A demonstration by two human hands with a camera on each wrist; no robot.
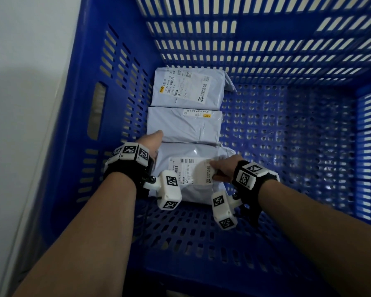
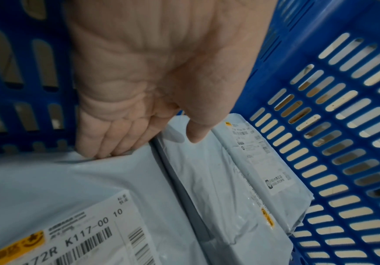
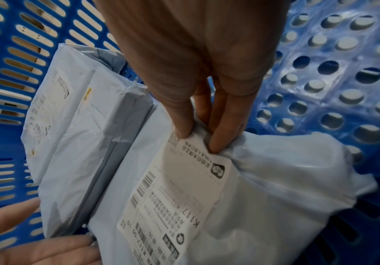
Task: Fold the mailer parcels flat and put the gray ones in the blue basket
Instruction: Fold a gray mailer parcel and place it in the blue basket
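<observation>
Blue basket (image 1: 287,129) held 3 gray mailer parcels (image 1: 184,127) in a row. Left hand (image 1: 151,142), fingers straight, pressed nearest parcel (image 1: 191,152); right hand (image 1: 223,168) pinched its right edge.

Three gray parcels lie edge to edge in one row along the left wall of the blue basket (image 1: 287,61): the far parcel (image 1: 186,88), the middle parcel (image 1: 184,125) and the near parcel (image 1: 193,153). Only a narrow gap remains by that wall, and the left hand (image 1: 152,140) fills it beside the near parcel. Right of the row the perforated floor (image 1: 287,136) is bare up to the right wall, except where the right hand (image 1: 223,168) pinches the near parcel's right edge.
</observation>
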